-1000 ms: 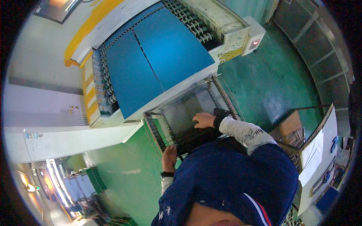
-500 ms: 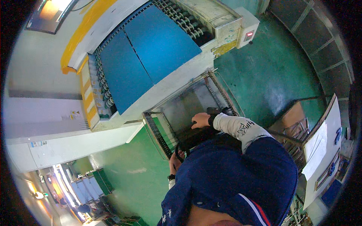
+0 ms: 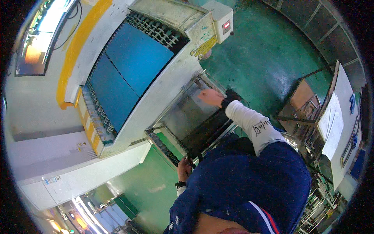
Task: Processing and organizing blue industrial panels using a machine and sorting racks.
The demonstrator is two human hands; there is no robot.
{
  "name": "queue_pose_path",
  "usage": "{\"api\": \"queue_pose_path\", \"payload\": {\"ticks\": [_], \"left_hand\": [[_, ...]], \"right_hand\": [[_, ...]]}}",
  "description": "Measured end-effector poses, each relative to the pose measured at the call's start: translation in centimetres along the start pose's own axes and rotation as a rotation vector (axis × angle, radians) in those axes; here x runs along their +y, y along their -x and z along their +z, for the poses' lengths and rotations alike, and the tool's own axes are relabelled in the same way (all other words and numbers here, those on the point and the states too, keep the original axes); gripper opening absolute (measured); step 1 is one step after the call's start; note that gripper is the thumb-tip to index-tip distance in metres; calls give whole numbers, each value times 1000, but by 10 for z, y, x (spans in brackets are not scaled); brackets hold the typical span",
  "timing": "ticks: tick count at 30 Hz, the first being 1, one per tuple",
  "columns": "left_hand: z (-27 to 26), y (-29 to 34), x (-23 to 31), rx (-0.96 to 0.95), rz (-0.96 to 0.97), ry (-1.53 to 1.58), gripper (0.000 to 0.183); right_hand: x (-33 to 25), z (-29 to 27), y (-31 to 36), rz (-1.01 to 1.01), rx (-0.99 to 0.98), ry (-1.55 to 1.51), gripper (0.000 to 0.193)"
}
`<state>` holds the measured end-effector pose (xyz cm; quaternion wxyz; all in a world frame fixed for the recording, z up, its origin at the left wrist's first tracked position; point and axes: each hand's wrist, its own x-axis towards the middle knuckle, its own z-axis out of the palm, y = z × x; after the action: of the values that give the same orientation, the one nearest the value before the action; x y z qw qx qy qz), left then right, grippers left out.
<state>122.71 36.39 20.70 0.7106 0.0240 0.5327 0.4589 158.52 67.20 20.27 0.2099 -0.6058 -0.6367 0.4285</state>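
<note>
Right hand (image 3: 210, 96) laid flat, fingers spread, on grey metal tray (image 3: 183, 117); left hand (image 3: 184, 168) gripping tray's near dark edge.

Small red display (image 3: 226, 26) on the white box (image 3: 222, 15).

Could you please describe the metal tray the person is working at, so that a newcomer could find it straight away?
Start at the big white machine with two blue panels on top. At its near end, toward the green floor, juts a shallow grey metal tray; the right hand rests on its far corner, the left hand at its near edge. Unlike the blue panels, it is bare, dull metal.
</note>
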Motion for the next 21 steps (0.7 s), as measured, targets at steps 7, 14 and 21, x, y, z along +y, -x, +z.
{"api": "queue_pose_path", "payload": {"ticks": [7, 14, 21], "left_hand": [[55, -28, 16, 104, 142, -445, 28], [48, -56, 12, -50, 216, -508, 24], [51, -48, -6, 63, 261, -534, 23]], "right_hand": [[78, -67, 57, 257, 294, -98, 44], [91, -90, 88, 334, 333, -604, 33], [68, -139, 52, 320, 356, -822, 32]]}}
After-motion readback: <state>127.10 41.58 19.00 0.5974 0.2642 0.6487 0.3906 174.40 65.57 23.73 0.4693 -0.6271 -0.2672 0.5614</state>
